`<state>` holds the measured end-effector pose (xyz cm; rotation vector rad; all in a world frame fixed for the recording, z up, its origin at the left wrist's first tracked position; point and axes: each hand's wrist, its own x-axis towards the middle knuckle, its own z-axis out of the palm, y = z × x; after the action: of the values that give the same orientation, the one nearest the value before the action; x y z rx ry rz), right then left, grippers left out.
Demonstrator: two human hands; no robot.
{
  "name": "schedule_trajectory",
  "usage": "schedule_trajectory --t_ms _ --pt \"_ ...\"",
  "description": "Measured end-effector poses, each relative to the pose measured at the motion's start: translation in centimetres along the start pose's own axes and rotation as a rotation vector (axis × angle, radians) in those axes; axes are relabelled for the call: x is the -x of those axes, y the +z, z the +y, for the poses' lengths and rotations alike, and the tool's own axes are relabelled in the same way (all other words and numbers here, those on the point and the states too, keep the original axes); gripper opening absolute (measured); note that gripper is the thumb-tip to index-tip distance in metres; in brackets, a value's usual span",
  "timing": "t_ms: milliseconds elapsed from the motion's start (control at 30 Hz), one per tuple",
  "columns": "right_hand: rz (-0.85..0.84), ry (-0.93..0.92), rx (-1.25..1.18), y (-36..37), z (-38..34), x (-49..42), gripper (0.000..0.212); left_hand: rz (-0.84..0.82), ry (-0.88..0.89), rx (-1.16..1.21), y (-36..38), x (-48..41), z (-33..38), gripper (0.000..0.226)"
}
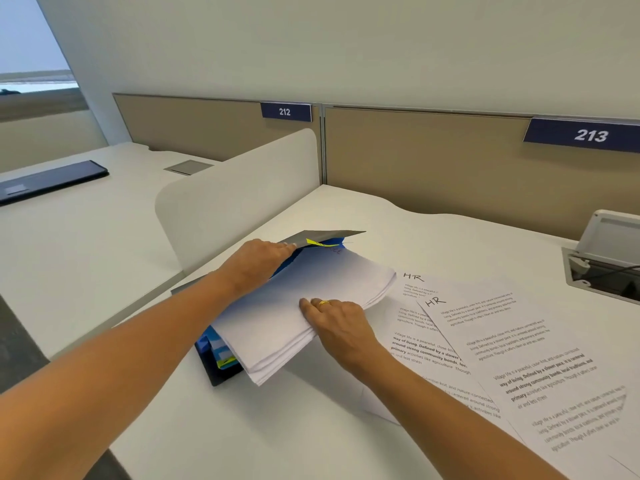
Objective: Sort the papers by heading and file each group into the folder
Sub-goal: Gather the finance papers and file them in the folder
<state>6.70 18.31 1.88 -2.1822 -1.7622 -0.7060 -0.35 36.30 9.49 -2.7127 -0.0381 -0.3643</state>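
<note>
My left hand (258, 266) hooks its fingers under the grey cover (325, 234) of the folder (221, 362) and props it up; the fingertips themselves are hidden beneath it. My right hand (341, 329) pinches the stack of papers (298, 306) at its near edge, fingers on top, thumb out of sight below. The stack lies slanted across the open blue pockets, its far corner by the yellow tab (320, 242). The sheets are fanned at both ends, so I judge the lower ones could snag on a divider or slide into a different pocket. If the cover drops, it could crease the top sheet. My right forearm lies over the HR sheets (485, 327), 2 headings showing, on the desk (346, 445), and could drag them askew.
</note>
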Motion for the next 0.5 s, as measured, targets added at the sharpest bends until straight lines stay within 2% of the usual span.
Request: schedule_trajectory --t_ms 67,133,233,300,367,500 --pt "-0.053 -0.001 0.018 0.5 -0.9 -0.7 0.038 -0.030 -0.018 0.046 -1.1 -0.2 0.7 0.046" --pt "-0.079 0.013 0.020 1.0 -1.8 -1.7 0.038 -0.089 -0.111 0.030 -1.4 -0.6 1.7 0.050" --pt "-0.122 0.035 -0.097 1.7 -2.9 -2.9 0.035 -0.180 -0.197 0.082 -1.2 -0.7 2.1 0.054" --pt "-0.161 -0.022 -0.225 2.7 -2.7 -2.7 0.036 -0.014 -0.124 0.073 -1.1 -0.3 2.1 0.055" --pt "-0.154 -0.066 -0.264 3.2 -1.9 -1.7 0.042 0.011 -0.040 -0.011 -0.7 0.0 1.6 0.063" --pt "-0.240 -0.211 -0.159 2.3 0.5 0.5 0.044 0.001 -0.009 -0.044 -0.3 0.7 1.7 0.065"
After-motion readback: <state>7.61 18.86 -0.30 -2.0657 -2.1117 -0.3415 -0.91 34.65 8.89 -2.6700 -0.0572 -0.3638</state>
